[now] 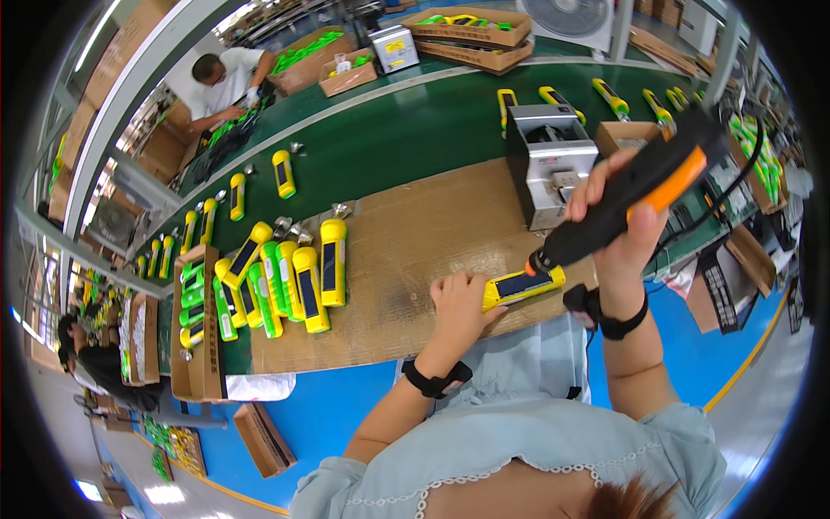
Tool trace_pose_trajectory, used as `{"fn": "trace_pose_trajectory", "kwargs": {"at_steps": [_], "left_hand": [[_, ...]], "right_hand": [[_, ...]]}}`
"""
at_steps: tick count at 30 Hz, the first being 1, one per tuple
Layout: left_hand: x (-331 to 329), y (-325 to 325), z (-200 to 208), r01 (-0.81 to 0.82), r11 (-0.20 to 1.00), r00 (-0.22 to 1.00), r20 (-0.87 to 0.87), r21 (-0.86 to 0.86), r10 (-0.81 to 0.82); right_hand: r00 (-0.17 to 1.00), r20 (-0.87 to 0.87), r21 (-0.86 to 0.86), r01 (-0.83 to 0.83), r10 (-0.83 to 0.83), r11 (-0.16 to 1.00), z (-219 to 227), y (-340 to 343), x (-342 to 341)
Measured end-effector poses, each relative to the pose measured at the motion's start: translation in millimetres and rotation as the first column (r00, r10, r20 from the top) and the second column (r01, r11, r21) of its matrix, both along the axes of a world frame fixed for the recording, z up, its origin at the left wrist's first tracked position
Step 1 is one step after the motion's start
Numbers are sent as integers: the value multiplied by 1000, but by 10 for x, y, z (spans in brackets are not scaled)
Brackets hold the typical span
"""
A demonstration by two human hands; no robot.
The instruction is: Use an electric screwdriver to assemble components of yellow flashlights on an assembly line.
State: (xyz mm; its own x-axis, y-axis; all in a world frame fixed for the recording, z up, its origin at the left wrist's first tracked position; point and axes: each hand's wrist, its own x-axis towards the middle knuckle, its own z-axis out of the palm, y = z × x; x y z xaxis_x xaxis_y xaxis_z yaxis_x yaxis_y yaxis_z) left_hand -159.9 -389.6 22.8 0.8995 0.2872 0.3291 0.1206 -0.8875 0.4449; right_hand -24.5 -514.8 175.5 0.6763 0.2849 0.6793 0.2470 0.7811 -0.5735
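My left hand [461,304] grips one end of a yellow flashlight [525,286] with a dark solar panel on its upper face. It lies flat on a cardboard sheet [415,221] near the front edge. In my right hand [629,232] is a black electric screwdriver [605,214] with an orange strip, slanting down to the left. Its orange tip is over the flashlight; whether they touch, I cannot tell. To the left, several yellow and green flashlights [309,290] lie in a pile, with silver lamp cups [298,232] beside them.
A silver machine [553,164] stands behind the flashlight. At the left is a cardboard box [201,346] of green flashlights. A green conveyor belt [389,130] carries more flashlights across the back. The screwdriver's cable [750,164] hangs at the right. A co-worker [226,82] handles parts at far left.
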Motion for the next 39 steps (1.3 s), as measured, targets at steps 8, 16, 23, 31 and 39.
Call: {"fn": "trace_pose_trajectory", "kwargs": {"at_steps": [8, 16, 23, 31, 39], "left_hand": [[-102, 16, 142, 82, 996, 988, -134, 35, -77], [-84, -59, 179, 43, 999, 986, -163, 19, -40], [-82, -41, 151, 30, 999, 992, -121, 22, -27], [-99, -8, 87, 25, 1000, 999, -39, 8, -25], [-105, -32, 66, 20, 1000, 1000, -15, -14, -20]], "right_hand": [[829, 82, -140, 559, -554, 817, -166, 70, 1145], [889, 91, -382, 447, -448, 809, -233, 27, 1215], [996, -65, -260, 48, -67, 965, -307, 14, 679], [995, -57, -185, -96, 86, 978, -421, 327, 26], [998, -19, -356, -55, 52, 933, -681, 529, -31]]}}
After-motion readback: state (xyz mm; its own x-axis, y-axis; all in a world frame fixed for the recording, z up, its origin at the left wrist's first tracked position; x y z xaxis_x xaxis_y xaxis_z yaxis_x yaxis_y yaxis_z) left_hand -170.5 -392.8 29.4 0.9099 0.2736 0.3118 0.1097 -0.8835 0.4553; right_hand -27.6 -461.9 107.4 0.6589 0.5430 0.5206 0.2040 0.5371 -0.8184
